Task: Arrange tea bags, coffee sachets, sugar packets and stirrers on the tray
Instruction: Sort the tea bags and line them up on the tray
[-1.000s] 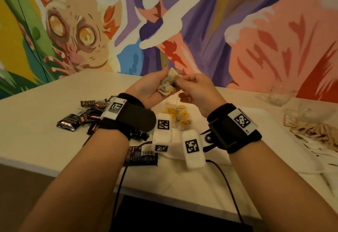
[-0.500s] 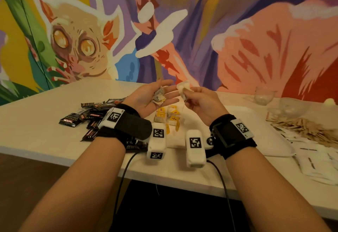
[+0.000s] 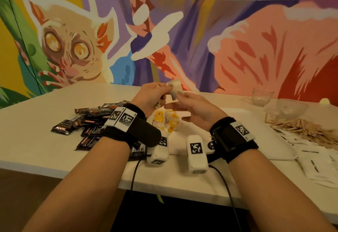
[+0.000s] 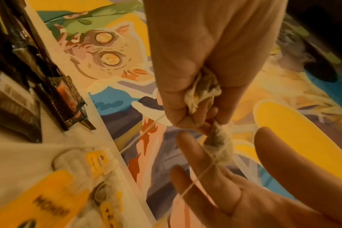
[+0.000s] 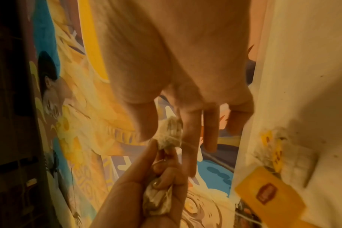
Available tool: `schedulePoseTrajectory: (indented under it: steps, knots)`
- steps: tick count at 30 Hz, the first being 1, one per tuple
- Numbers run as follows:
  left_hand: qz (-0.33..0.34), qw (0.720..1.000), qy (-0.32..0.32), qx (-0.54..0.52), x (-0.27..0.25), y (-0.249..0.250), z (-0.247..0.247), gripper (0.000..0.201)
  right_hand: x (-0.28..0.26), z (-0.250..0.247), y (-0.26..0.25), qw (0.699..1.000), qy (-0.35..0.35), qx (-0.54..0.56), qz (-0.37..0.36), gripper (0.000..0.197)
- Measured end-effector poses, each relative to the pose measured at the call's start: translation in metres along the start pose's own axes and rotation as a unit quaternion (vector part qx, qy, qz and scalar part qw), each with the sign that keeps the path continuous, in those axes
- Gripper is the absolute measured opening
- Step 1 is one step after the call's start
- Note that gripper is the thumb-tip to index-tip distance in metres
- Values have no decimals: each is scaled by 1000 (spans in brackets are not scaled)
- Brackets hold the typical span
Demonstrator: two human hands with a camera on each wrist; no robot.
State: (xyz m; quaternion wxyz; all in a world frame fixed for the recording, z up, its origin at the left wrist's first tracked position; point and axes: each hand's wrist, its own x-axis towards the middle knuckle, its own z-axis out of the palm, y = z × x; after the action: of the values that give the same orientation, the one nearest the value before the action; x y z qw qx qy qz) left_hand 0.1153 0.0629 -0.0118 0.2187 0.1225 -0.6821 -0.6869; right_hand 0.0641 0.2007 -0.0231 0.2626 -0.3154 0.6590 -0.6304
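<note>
Tea bag (image 3: 175, 88) pinched between both hands, string blurred

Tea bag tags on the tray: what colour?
Yellow tags, some with red print; head view shows them best.

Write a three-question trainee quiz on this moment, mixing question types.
1. True or false: both hands are held up above the table.
2. Which lies to the person's left? A) coffee sachets B) wooden stirrers
3. What does the left hand grip in its curled fingers?

Key: 1 true. 2 A: the coffee sachets lie left, the wooden stirrers right. 3 A crumpled tea bag; the right hand pinches another tea bag.
</note>
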Motion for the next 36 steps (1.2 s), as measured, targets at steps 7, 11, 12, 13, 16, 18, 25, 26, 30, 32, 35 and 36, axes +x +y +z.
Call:
schedulePoseTrajectory:
  steps: [7, 11, 12, 13, 16, 18, 25, 26, 30, 32, 35, 36]
  knots:
    - [-9, 997, 76, -16, 7, 6, -23, 17, 4, -17, 9, 995, 21, 100, -10, 19]
    - [-15, 995, 93, -22, 7, 7, -37, 18, 4, -25, 9, 983, 17, 177, -49, 24]
    - [-15, 995, 93, -14, 7, 7, -39, 19, 4, -24, 8, 984, 18, 166, -60, 28]
    - [-14, 996, 91, -8, 6, 7, -41, 21, 5, -22, 5, 987, 22, 143, -73, 31]
    - [-14, 997, 70, 5, 4, 5, -43, 21, 10, -10, -5, 991, 28, 72, -109, 36]
    - [-5, 998, 58, 2, 2, 4, -43, 18, 15, 3, -11, 991, 45, 37, -119, 34]
    - [-7, 1000, 8, 21, -8, 0, -48, 13, 30, 35, -18, 992, 111, 23, -56, 22]
    - [-8, 999, -2, 31, -9, -1, -49, 13, 32, 37, -17, 993, 104, 33, -38, 23]
    - [-23, 995, -22, 96, -17, -2, -51, 16, 34, 41, -10, 994, 109, -25, 2, 7]
    - [-25, 992, -16, 119, -20, 0, -52, 24, 37, 38, -5, 988, 127, -83, 20, 17]
    - [-39, 996, 14, 74, -20, 4, -59, 40, 40, 37, 4, 973, 104, -154, 134, 16]
    - [-52, 998, 15, 37, -20, 6, -62, 43, 40, 40, 7, 962, 87, -181, 185, 15]
